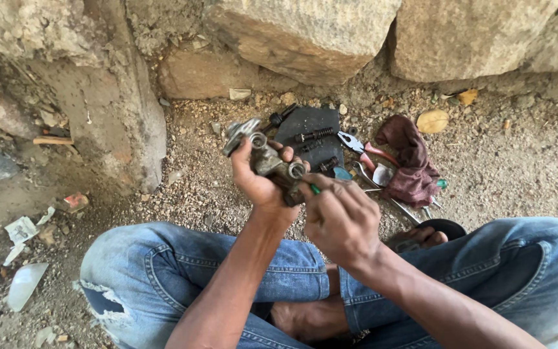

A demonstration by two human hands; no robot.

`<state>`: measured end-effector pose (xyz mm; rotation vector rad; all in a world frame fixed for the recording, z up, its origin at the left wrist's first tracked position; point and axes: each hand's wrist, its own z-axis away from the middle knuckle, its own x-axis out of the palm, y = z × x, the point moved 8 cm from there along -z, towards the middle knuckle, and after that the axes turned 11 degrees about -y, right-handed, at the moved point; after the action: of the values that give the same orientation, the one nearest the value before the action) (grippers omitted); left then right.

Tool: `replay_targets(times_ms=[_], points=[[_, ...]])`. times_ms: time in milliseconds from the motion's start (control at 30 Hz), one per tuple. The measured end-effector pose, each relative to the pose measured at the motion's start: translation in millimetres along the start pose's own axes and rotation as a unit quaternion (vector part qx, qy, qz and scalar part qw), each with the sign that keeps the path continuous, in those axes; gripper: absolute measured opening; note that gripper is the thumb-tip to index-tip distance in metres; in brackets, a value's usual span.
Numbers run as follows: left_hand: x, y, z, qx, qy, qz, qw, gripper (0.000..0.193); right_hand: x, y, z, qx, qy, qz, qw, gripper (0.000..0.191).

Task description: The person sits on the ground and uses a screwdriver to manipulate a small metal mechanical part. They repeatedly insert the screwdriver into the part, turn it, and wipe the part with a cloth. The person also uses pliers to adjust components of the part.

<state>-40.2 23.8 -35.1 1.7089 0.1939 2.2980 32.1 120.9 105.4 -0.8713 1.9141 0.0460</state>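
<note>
From the head camera, the left hand [261, 182] is closed around a grimy metal part [267, 158], holding it up above the lap, its lever end pointing up-left past the thumb. The right hand [340, 216] sits just beside it on the right, fingers curled tight on a green-handled tool [315, 189] whose tip meets the lower end of the part. Behind the hands, on the gravel, lie a dark mat [311, 129] with bolts [314, 135], pliers [360, 146] and a maroon rag [411, 161].
</note>
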Motion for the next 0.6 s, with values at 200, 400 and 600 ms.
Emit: replay_targets(times_ms=[200, 400, 600], points=[[5, 8, -7, -0.056, -0.029, -0.104, 0.993, 0.033, 29, 78, 1, 0.221, -0.152, -0.311, 0.912, 0.038], [-6, -21, -6, -0.264, -0.066, -0.285, 0.919, 0.039, 42, 97, -10, 0.18, -0.323, -0.362, 0.856, 0.049], [-1, -2, -25, -0.064, -0.092, -0.472, 0.875, 0.037, 48, 69, -21, 0.038, -0.331, -0.114, 0.936, 0.02]])
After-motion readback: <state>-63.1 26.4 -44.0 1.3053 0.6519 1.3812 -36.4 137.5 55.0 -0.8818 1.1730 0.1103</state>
